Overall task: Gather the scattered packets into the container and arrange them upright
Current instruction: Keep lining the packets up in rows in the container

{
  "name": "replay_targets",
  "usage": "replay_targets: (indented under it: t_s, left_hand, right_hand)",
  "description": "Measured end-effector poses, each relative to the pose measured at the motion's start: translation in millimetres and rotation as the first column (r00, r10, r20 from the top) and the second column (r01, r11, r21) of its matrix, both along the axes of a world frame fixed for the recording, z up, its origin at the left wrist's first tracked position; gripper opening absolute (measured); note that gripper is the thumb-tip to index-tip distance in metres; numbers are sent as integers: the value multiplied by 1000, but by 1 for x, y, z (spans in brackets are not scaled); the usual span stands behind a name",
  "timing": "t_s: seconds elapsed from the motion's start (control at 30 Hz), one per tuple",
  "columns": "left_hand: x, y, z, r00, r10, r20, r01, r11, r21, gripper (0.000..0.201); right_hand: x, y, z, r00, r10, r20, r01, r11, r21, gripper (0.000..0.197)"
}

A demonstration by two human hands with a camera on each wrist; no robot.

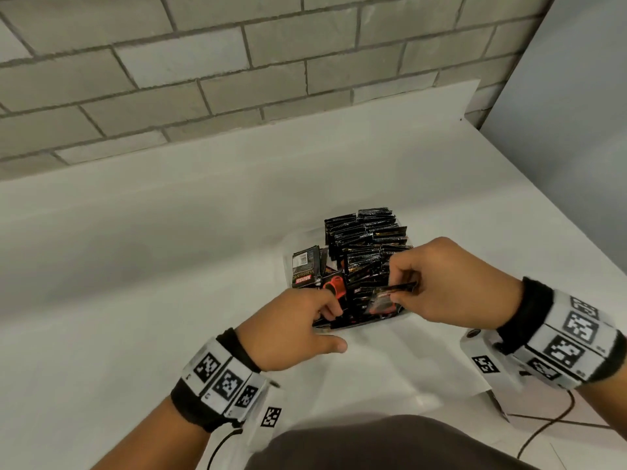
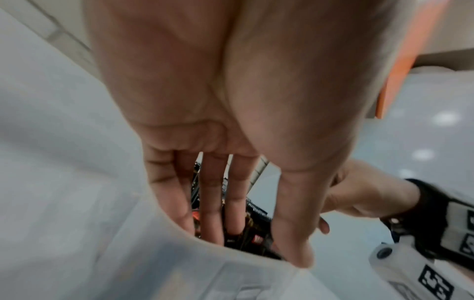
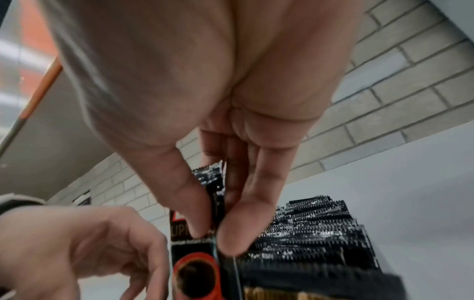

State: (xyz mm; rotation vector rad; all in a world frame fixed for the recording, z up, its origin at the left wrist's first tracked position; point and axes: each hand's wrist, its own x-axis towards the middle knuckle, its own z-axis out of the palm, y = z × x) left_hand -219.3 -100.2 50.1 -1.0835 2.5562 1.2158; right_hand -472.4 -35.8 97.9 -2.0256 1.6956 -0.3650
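Observation:
A clear plastic container [image 1: 289, 256] on the white table holds several black packets [image 1: 366, 235], most of them upright in rows at its back. My right hand [image 1: 395, 286] pinches one black packet [image 1: 386, 298] between thumb and fingers over the container's front; the right wrist view shows this packet [image 3: 216, 211] edge-on in the right hand [image 3: 212, 239]. My left hand [image 1: 330, 310] reaches into the front left of the container, fingers out among the loose packets [image 2: 246, 229] and thumb outside the rim. A packet with a red cup print [image 1: 334, 286] stands by its index finger. The left hand [image 2: 231, 223] holds nothing.
A grey brick wall [image 1: 237, 62] runs behind the white table [image 1: 135, 249]. The table's right edge [image 1: 543, 205] slants down towards the floor, where a black cable [image 1: 543, 432] lies. My dark-clothed lap [image 1: 373, 446] fills the bottom of the head view.

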Motion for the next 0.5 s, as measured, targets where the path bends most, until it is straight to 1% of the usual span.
replay_targets:
  t_s: [0.1,0.2,0.3,0.4,0.43,0.5]
  left_hand:
    - [-5,2,-4,996,-55,66,60,994,-89,43]
    - [-11,2,-8,992,-101,71,108,990,-96,42]
    - [-19,5,-14,973,-193,125,205,975,-89,48]
    - [-26,9,-25,935,-282,213,312,942,-125,62]
    - [-27,10,-28,922,-302,244,341,930,-139,65]
    - [-29,12,-33,895,-312,319,374,915,-154,63]
  right_hand:
    - [4,2,-10,997,23,-74,-27,998,-57,21]
    - [7,1,-13,992,37,-120,-47,996,-82,24]
    - [10,2,-20,982,60,-180,-69,997,-43,18]
    - [12,2,-27,969,41,-242,-39,999,16,12]
    - [12,1,-29,968,33,-248,-28,999,23,13]
    - [13,-2,-30,974,24,-225,-17,999,31,22]
